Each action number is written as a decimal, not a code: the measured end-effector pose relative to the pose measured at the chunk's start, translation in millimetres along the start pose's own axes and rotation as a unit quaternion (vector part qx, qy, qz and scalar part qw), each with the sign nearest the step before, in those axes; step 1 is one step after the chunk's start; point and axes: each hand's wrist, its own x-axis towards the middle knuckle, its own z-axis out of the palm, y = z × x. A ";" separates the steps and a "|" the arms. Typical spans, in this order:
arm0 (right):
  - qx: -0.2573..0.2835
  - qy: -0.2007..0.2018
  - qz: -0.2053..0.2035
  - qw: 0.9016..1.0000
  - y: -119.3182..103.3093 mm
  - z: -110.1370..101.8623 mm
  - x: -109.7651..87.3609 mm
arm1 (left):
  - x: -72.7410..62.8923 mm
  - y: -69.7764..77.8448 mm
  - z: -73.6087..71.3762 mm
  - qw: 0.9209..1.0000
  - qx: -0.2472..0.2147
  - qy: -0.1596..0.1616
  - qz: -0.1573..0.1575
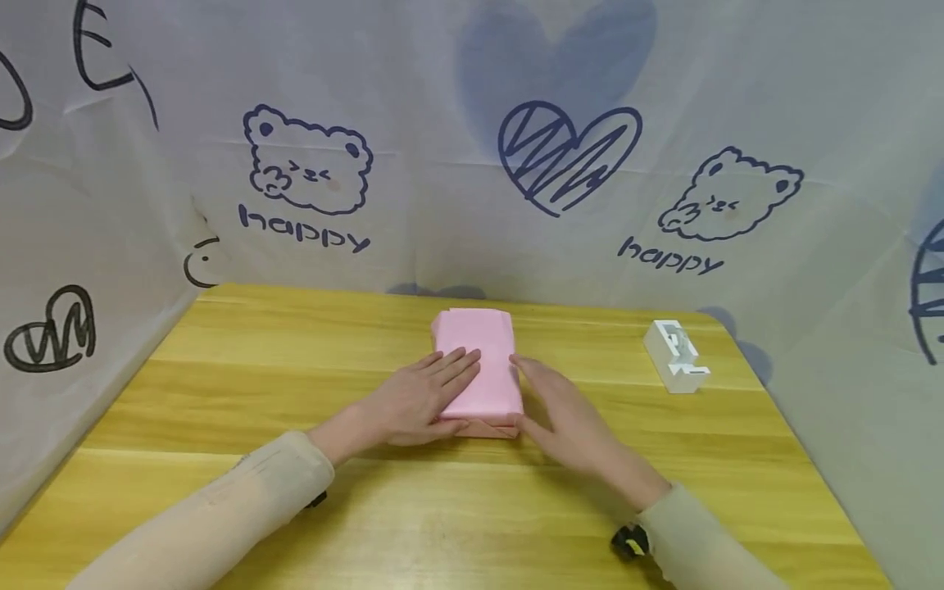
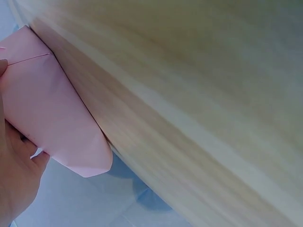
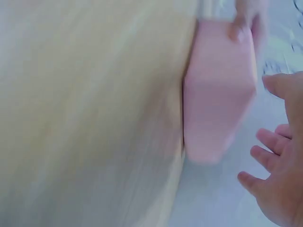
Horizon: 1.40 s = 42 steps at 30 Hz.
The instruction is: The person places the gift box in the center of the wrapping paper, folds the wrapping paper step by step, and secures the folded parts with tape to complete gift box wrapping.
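Note:
A box wrapped in pink paper (image 1: 492, 385) lies flat on the wooden table, with folded paper at its near end. Across its top rests my left hand (image 1: 424, 397), fingers straight, the thumb at the near end. The left wrist view shows a fold line on the pink end face (image 2: 33, 85) near that thumb. My right hand (image 1: 571, 422) is beside the box's right side, fingers spread and slightly bent. In the right wrist view the right hand (image 3: 279, 165) holds nothing and appears apart from the pink box (image 3: 215, 104).
A white tape dispenser (image 1: 674, 356) with a roll of clear tape stands at the table's right rear. Behind the wooden table (image 1: 295, 352) hangs a pale cloth (image 1: 442, 205) with drawn bears and hearts. The cloth also borders both sides.

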 end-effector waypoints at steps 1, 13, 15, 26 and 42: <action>0.007 0.013 0.011 1.000 5.1 -4.6 -3.2 | -0.5 -0.6 0.2 1.000 0.000 -0.001 0.000; 0.012 0.246 0.107 0.963 102.5 -61.5 -46.1 | -1.4 -1.9 1.2 1.000 -0.009 0.007 0.006; 0.011 0.260 0.146 0.955 119.8 -70.2 -52.4 | -1.2 -2.0 0.7 1.000 -0.008 0.003 0.004; 0.010 0.126 0.303 0.945 176.4 -97.0 -80.3 | -1.9 -0.5 2.0 1.000 0.000 -0.004 0.001; 0.172 0.037 0.323 0.930 196.0 -119.5 -75.1 | -2.4 1.2 2.9 1.000 0.022 -0.004 0.000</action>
